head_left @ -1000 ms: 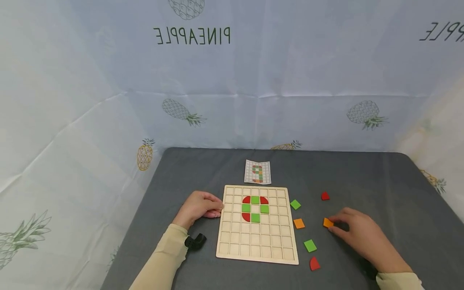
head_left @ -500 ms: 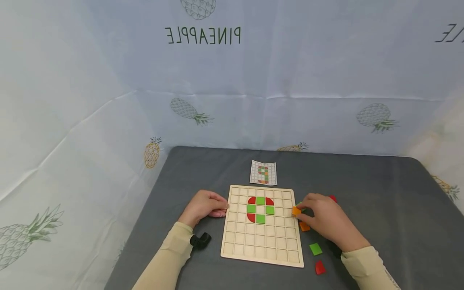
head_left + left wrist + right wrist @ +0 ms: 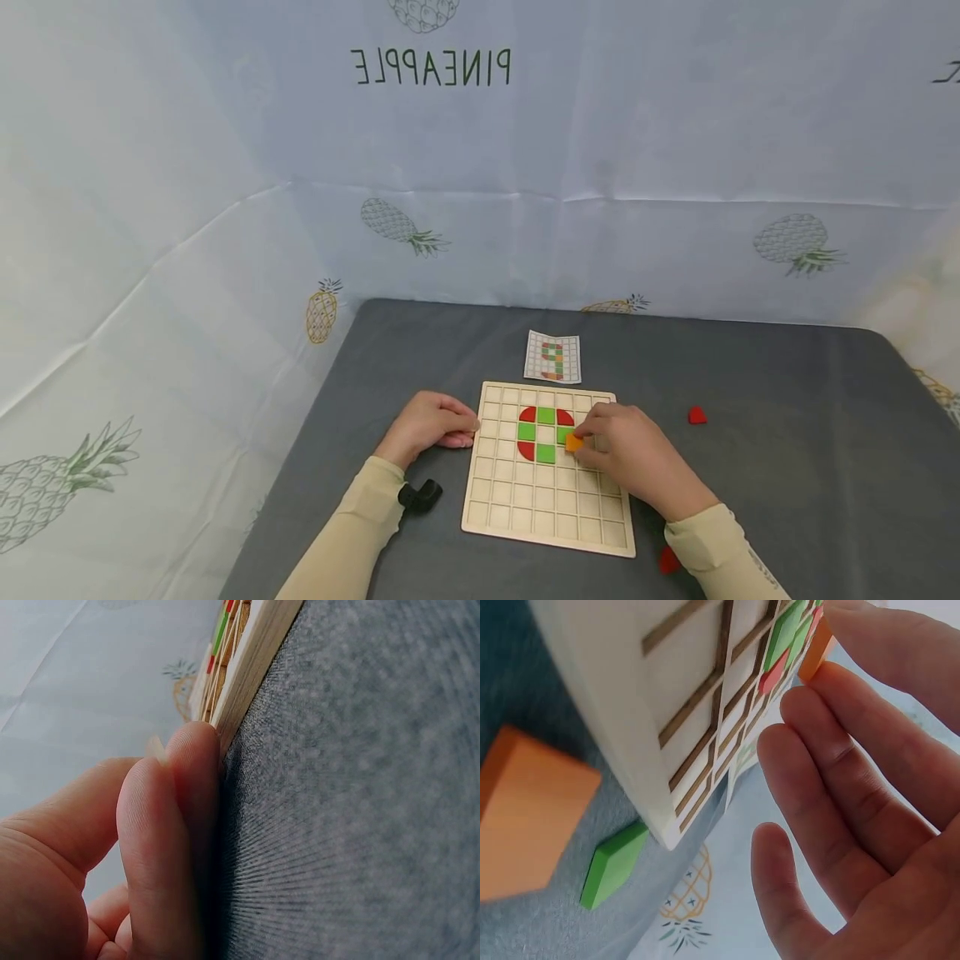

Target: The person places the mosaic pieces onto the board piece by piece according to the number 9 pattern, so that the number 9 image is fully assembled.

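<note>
My right hand (image 3: 630,454) pinches an orange square tile (image 3: 574,442) between thumb and index finger, over the wooden grid board (image 3: 547,508). That tile sits beside the right-hand green square tile (image 3: 562,434), partly overlapping it in the head view. Red quarter-round tiles (image 3: 527,451) and green squares (image 3: 546,415) lie in the board's cells, forming a ring. At the board's left side, my left hand (image 3: 431,427) rests on the table, its fingertips right at the board's edge (image 3: 251,671). In the right wrist view the other right fingers are lightly bent, holding nothing.
Behind the board lies a paper card (image 3: 533,360) with a printed colour pattern. Loose red tiles lie at the right (image 3: 697,415) and near the right sleeve (image 3: 669,560). Another orange tile (image 3: 532,817) and a green tile (image 3: 615,862) lie beside the board, hidden in the head view.
My right hand has carried the orange tile leftward from the table at the right to over the board. My left hand stays at the board's edge. The head view has shifted slightly.
</note>
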Demonstrator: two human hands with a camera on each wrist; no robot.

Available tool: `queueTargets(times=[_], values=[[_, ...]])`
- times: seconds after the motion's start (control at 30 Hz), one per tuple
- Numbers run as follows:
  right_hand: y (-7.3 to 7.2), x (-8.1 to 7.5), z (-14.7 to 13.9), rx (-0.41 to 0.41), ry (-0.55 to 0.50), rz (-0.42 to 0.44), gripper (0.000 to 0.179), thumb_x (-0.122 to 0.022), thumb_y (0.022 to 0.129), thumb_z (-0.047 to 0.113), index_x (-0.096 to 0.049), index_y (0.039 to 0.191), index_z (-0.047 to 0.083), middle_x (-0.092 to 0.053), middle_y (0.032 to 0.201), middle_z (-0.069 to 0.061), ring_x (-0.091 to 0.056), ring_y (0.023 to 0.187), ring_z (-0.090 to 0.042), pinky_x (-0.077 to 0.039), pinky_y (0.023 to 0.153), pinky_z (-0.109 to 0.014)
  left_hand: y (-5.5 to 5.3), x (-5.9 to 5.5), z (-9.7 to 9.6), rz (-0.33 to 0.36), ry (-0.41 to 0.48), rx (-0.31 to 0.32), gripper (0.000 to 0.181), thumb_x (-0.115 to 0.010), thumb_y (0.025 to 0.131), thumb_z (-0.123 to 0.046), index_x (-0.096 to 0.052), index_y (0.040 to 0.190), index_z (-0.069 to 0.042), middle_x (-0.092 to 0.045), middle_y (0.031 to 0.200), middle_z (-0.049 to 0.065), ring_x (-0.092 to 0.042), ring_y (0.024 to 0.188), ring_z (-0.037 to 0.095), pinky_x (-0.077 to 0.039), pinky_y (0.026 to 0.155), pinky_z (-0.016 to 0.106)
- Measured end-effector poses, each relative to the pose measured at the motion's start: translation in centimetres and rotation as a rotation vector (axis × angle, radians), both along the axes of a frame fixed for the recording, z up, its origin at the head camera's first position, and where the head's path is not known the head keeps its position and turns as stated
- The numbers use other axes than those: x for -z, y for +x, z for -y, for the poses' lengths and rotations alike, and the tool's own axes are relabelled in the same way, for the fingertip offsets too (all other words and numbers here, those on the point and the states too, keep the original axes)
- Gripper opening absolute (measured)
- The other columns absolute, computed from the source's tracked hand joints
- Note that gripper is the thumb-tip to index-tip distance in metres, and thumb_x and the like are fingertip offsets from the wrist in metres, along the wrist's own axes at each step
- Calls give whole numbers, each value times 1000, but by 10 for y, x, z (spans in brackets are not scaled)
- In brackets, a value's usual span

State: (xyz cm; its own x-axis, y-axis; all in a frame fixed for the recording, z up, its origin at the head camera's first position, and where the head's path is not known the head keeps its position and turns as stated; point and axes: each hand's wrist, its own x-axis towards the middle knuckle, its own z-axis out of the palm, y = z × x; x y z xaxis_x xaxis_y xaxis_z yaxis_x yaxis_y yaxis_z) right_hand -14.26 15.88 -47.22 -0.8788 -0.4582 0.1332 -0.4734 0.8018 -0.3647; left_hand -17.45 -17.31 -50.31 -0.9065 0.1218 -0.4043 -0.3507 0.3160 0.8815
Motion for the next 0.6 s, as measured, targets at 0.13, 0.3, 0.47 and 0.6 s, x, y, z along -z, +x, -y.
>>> queueTargets(times=[0.13, 0.3, 0.47, 0.6], values=[[3, 1, 5, -6, 23, -14, 12, -93, 85, 20, -87, 96, 19, -72, 91, 12, -66, 85, -7, -58, 90, -41, 0, -1, -1, -1, 0, -4, 19, -88, 89, -14, -83, 104, -4, -81, 88, 11, -78, 69, 10, -68, 69, 29], [5, 2, 10, -12, 31, -36, 14, -94, 83, 19, -87, 94, 19, -72, 89, 13, -67, 84, -7, -58, 89, -39, 1, -4, -1, -6, -3, -6, 21, -89, 89, -15, -83, 105, -4, -81, 87, 11, -77, 68, 9, -67, 67, 28], [7, 5, 11, -20, 42, -46, 15, -95, 81, 19, -86, 94, 20, -72, 90, 13, -67, 83, -6, -58, 85, -37, 1, -5, -3, -8, -13, -10, 22, -89, 89, -16, -83, 106, -4, -81, 87, 10, -77, 68, 10, -67, 66, 27], [7, 7, 11, -18, 54, -46, 15, -95, 81, 20, -87, 94, 21, -72, 90, 13, -67, 84, -5, -57, 83, -35, 1, -5, -3, -4, -12, -11, 22, -89, 89, -16, -83, 106, -4, -81, 87, 11, -78, 68, 10, -67, 66, 27]])
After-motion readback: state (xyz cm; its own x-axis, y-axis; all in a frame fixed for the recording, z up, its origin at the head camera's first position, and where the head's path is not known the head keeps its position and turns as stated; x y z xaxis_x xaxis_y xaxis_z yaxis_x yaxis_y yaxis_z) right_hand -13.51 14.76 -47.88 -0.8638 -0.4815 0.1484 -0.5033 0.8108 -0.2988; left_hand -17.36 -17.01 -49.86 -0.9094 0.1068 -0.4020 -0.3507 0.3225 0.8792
